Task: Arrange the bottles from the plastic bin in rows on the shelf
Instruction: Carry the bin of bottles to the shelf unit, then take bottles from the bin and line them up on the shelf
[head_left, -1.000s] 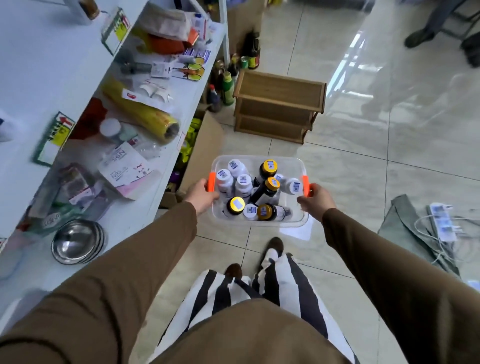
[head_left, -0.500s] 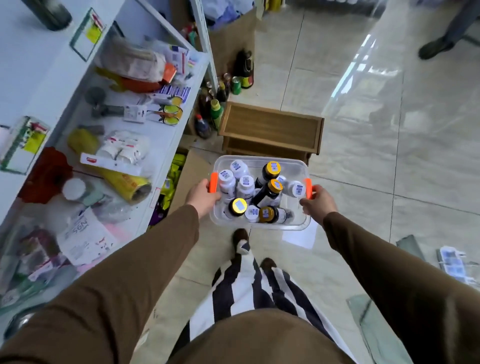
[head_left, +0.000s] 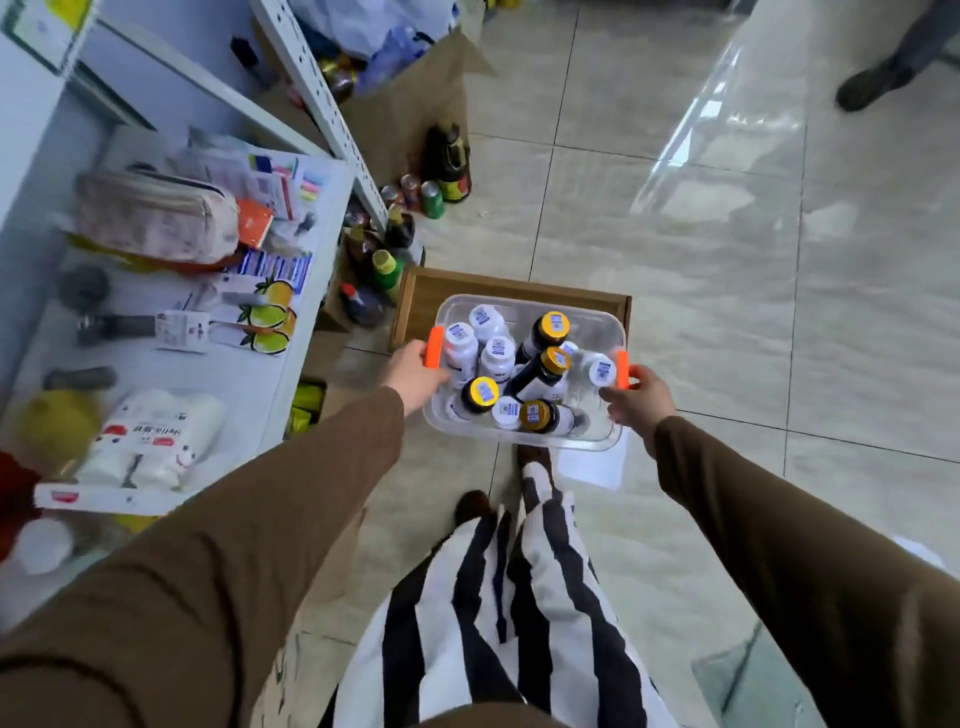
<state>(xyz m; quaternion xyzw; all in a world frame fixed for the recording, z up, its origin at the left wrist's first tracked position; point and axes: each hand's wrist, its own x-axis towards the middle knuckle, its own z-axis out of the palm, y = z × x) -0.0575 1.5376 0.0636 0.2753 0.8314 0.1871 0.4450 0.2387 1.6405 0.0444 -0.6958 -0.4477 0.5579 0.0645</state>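
Carried forward since earlier frames: plastic bin (head_left: 597, 439) now overlapping the wooden rack (head_left: 514, 291) at frame center, previously well short of it; white shelf (head_left: 291, 364) sliding toward lower left.

Gripping the bin by both orange handles: left hand (head_left: 415, 371) curling around left handle (head_left: 434, 347), fingers hidden under the rim; right hand (head_left: 636, 397) wrapping right handle (head_left: 622, 369), thumb on near side, fingertips partly hidden behind clear wall. Holding bin level, off the floor, center frame, above striped trousers (head_left: 519, 597).

Sitting inside bin: white-capped bottles (head_left: 496, 353) and dark bottles with yellow caps (head_left: 553, 325), some upright, some leaning or lying; exact count hard to tell, lower ones covered by others and blurred through the plastic.

Showing only the rack's top edge and far side; rest hidden behind the bin.

Lying on shelf at left: pouch (head_left: 156, 213), packaged goods, white rolls (head_left: 150, 441); all motion-blurred, labels unreadable, left edge cut off.

Standing on floor between shelf post and rack: assorted bottles and cans (head_left: 431, 197), partly hidden. Cardboard box (head_left: 410, 114) at upper center, contents unclear. Someone's shoe (head_left: 872, 85) at upper right, leg cut off by frame edge.
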